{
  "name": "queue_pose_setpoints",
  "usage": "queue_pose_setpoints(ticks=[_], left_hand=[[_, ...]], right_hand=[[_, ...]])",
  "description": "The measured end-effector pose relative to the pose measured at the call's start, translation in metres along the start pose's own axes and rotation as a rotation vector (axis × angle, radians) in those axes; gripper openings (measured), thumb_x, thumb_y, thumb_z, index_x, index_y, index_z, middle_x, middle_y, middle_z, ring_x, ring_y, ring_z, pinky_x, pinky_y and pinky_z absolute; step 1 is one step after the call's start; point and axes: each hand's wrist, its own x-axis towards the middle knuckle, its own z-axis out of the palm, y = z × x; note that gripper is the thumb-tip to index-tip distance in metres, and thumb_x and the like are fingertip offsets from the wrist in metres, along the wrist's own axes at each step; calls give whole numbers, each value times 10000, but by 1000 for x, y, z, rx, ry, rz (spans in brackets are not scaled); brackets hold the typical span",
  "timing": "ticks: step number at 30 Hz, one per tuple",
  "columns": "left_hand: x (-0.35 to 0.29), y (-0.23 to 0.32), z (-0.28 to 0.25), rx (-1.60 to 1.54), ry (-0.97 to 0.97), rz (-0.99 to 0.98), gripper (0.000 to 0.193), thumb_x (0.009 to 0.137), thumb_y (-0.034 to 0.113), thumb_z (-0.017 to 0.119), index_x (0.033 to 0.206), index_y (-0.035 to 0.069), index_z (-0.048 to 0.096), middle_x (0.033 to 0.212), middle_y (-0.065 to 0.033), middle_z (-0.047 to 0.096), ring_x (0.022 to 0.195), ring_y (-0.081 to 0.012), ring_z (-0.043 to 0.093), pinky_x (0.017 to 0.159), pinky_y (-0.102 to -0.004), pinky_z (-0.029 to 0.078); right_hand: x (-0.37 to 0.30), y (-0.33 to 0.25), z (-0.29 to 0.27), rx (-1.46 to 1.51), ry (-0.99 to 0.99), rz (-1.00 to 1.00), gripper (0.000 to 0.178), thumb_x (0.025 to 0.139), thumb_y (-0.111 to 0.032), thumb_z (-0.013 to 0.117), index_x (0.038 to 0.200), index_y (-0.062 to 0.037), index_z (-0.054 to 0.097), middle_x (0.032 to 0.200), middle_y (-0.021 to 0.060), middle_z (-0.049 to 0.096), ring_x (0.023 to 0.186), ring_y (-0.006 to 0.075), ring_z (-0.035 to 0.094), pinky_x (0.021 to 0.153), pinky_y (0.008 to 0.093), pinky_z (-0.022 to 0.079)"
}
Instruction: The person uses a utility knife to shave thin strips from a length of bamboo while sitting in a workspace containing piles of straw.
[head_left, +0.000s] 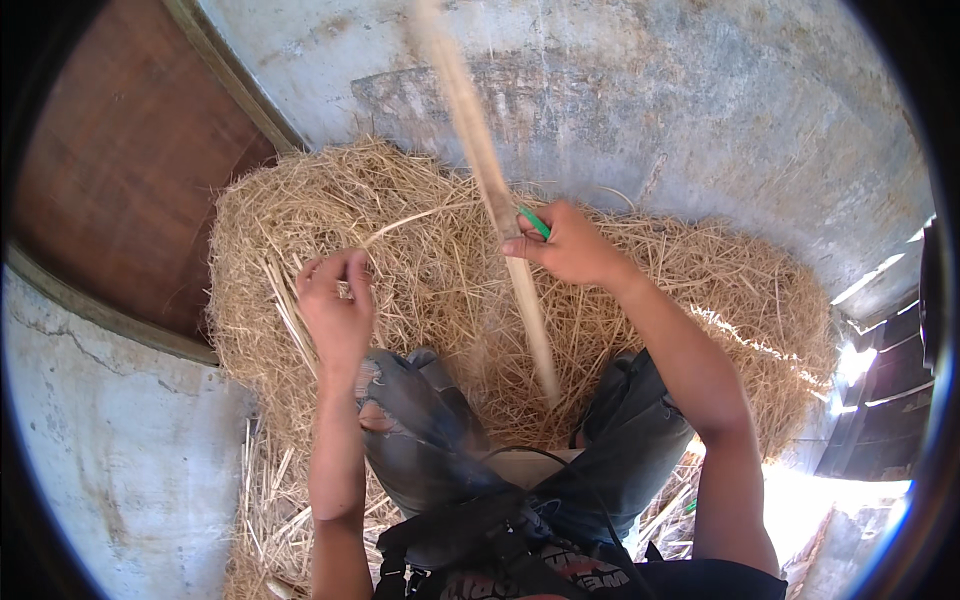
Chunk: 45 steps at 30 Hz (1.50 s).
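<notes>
A long pale strip of split wood or bamboo (474, 135) stands slanted in front of me, its upper part blurred and its lower end down between my knees. My right hand (570, 245) is closed on a green-handled tool (535, 222), the thumb lying against the strip. Whether the tool has a blade cannot be seen. From the strip by this hand a thin, curved sliver (425, 212) runs left to my left hand (337, 298). The left fingers are bent and closed at the sliver's end.
A thick heap of straw-like shavings (330, 210) lies before and around my legs. Behind it rises a worn grey wall (640, 110). A brown wooden panel (130, 150) is at the left. Dark slats (890, 390) with bright gaps stand at the right. Loose thin strips (290, 310) lie beside my left hand.
</notes>
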Motion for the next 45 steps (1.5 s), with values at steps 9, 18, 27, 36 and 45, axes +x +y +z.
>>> queue_pose_setpoints(ticks=[9, 18, 27, 36, 45], left_hand=[[32, -119, -85, 22, 486, -470, 301, 1051, 237, 571, 1090, -31, 700, 774, -89, 711, 715, -163, 689, 716, -311, 514], [-64, -137, -57, 90, -167, -550, 665, 1068, 429, 493, 1519, -51, 408, 1563, -254, 437, 1458, -408, 409, 1200, -481, 336], [-65, 35, 15, -1223, -946, -404, 538, 1107, 322, 440, 1565, 45, 381, 1285, -184, 662, 1153, -258, 669, 1019, -395, 507], [-42, 45, 44, -1458, -1173, -495, 566, 1116, 323, 406, 1571, 0, 312, 887, -94, 617, 614, -135, 580, 595, -272, 529], [-35, 42, 21, -1404, -948, -823, 531, 1106, 391, 441, 1468, 3, 452, 675, -6, 454, 485, -64, 361, 393, -225, 269]], right_hand=[[6, 50, -6, -158, 143, -85, 323, 909, -385, 782, 898, -62, 761, 591, 2, 482, 565, 159, 469, 604, 393, 401], [3, 3, -36, 417, 302, 4, 363, 1013, -381, 654, 1075, -27, 701, 611, -22, 494, 584, 131, 520, 617, 325, 450], [8, -9, -15, 1049, 96, -43, 277, 1092, -329, 518, 1164, -69, 583, 586, -85, 303, 479, 45, 323, 484, 245, 286], [-13, -15, 23, 933, -226, -57, 246, 1092, -271, 530, 1169, -45, 590, 590, -73, 383, 479, 41, 360, 462, 234, 285], [-5, 4, 10, 216, 163, -97, 200, 835, -162, 785, 779, -76, 613, 582, -58, 399, 519, 91, 373, 522, 324, 314]])
